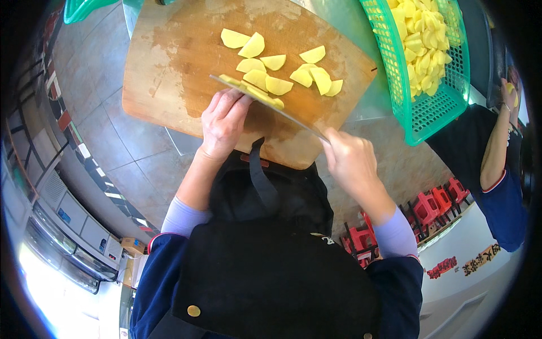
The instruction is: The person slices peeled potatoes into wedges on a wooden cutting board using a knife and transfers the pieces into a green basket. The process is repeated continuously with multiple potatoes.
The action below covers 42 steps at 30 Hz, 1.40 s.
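My right hand [351,163] grips the handle of a kitchen knife [292,118], whose blade I see almost edge-on, slanting up to the left. Thin yellow slices, apparently potato [258,94], lie along the blade's far side, some seemingly stuck to it. My left hand [226,116] is at the blade's near side with fingers bent and fingertips close to the metal; whatever lies under them is hidden. Beyond the knife, several half-round potato slices [278,86] are scattered on a wet wooden cutting board [178,63].
A green plastic basket [438,116] holding many potato slices [423,46] stands right of the board on a metal surface [368,101]. Part of another green container [82,10] shows at upper left. At far right is another person's arm [495,144]. Red stools [427,207] stand behind, on the right.
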### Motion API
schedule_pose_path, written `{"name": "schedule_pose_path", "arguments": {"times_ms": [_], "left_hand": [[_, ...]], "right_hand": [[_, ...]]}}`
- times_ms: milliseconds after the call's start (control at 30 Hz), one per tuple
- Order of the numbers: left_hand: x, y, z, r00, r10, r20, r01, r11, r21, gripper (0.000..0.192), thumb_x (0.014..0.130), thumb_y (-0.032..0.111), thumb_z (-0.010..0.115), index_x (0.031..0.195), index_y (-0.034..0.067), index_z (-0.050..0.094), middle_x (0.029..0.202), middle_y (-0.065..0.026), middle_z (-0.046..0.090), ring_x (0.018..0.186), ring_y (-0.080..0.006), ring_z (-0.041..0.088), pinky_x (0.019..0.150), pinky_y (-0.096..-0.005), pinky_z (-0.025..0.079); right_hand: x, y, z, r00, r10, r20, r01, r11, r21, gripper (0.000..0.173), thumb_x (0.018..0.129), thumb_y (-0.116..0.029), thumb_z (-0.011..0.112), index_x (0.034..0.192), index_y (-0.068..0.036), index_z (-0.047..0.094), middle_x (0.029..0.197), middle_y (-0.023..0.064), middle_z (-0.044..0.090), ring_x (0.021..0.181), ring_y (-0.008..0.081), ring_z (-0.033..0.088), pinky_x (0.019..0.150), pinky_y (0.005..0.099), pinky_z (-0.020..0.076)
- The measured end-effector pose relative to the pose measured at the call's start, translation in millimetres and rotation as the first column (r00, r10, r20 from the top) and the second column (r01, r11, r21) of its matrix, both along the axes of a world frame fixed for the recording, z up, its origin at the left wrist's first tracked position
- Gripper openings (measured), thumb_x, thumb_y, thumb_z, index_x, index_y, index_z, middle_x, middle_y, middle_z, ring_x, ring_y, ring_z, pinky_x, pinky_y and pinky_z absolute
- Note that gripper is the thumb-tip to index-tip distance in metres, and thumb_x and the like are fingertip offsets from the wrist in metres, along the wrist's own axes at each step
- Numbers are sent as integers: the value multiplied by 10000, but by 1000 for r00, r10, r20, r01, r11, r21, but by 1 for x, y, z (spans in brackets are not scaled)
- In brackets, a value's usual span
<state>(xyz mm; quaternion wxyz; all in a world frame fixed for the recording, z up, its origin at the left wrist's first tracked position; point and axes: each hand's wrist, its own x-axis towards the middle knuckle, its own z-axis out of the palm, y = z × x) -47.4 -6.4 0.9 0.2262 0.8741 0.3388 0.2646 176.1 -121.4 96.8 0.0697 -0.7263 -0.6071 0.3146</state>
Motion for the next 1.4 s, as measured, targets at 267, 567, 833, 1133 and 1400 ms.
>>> {"name": "schedule_pose_path", "arguments": {"times_ms": [267,567,833,1133,1400], "left_hand": [[1,-2,-3,999,38,29,-38,999,-14,280,698,-70,718,965,13,703,970,-104,643,860,-283,643,747,-353,548],[-2,-7,-8,996,69,54,-67,997,-36,312,688,-87,744,978,20,700,997,-98,654,875,-272,650,752,-348,553],[-2,-11,-10,990,123,72,-119,991,-60,271,709,-91,742,950,21,689,993,-101,659,868,-278,651,741,-347,547],[-4,-12,-12,989,127,72,-120,989,-91,285,692,-94,745,943,27,682,994,-102,664,874,-283,652,747,-354,547],[-6,-18,-19,985,157,78,-148,983,-109,266,715,-84,747,942,33,672,994,-106,661,877,-289,650,750,-354,547]], "right_hand": [[-3,-1,1,1000,2,13,-1,1000,-31,59,860,-101,625,885,-73,579,714,159,643,642,380,650,549,485,506],[-7,-3,1,1000,-3,-25,2,1000,-20,77,862,-115,636,904,-63,596,736,152,655,660,383,654,567,490,506],[-8,-6,-9,999,26,19,-24,995,-101,101,899,-135,644,909,-51,588,723,163,640,658,396,634,567,486,492],[-7,-6,9,999,-14,-50,10,997,-79,145,914,-129,649,849,-34,562,680,177,593,642,413,603,558,487,464],[-7,-5,-10,999,33,-16,-35,987,-158,144,915,-157,635,848,-51,565,685,194,615,661,412,632,569,500,489]]}}
